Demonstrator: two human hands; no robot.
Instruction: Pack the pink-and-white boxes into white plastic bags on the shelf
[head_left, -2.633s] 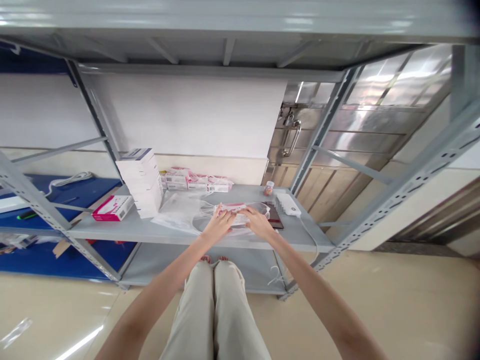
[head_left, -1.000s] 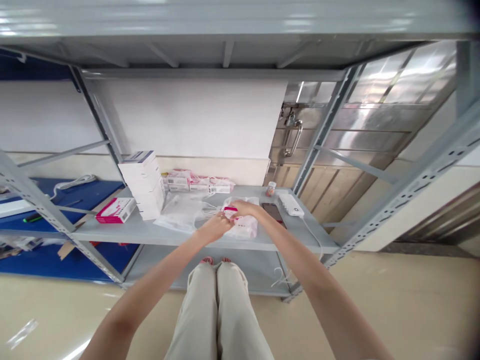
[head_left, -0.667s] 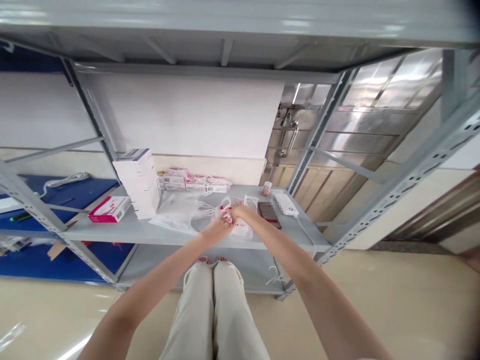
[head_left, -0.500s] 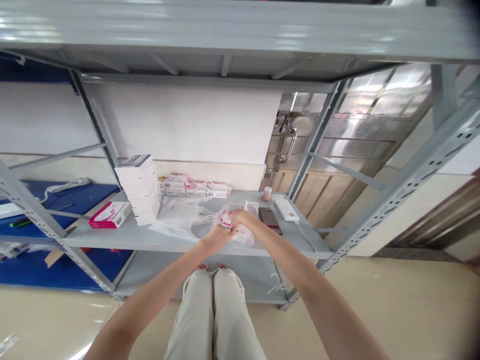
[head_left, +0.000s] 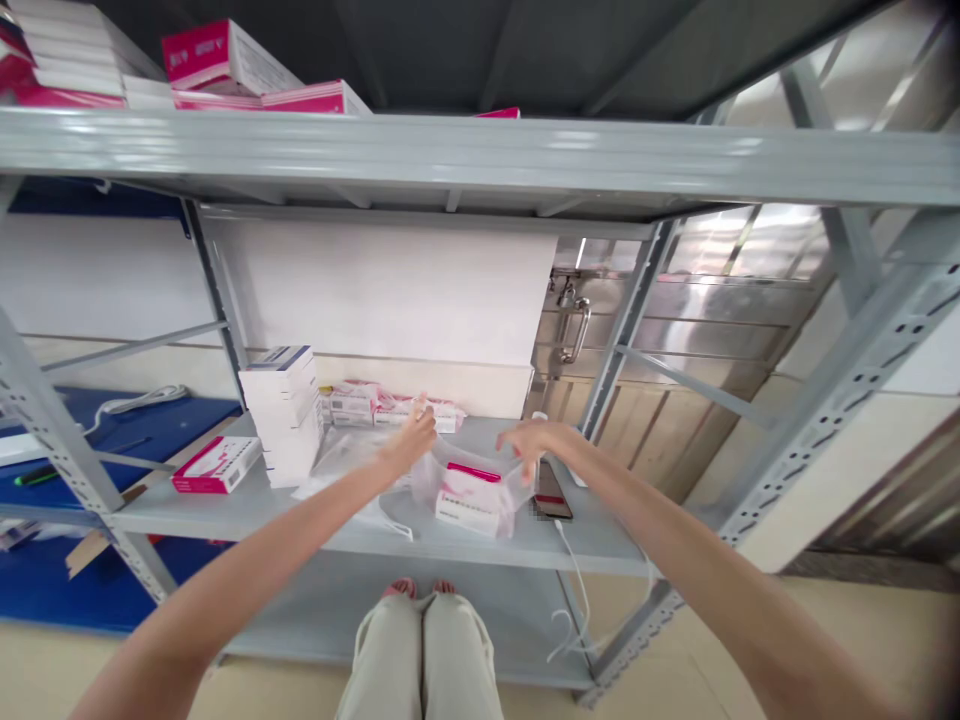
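Holding a clear plastic bag (head_left: 480,482) by its two top edges, the left hand (head_left: 411,440) and the right hand (head_left: 534,444) each pinch the film and pull the mouth wide just above the grey shelf (head_left: 300,508), with a pink-and-white box (head_left: 469,494) sitting inside the bag. Thin film gripped only at the rim could slip or tear under the box's weight, I judge. Swinging right, the bag might knock the phone (head_left: 553,493) lying just beside it.

Bright daylight — motion blur, glare on metal, edges warped.
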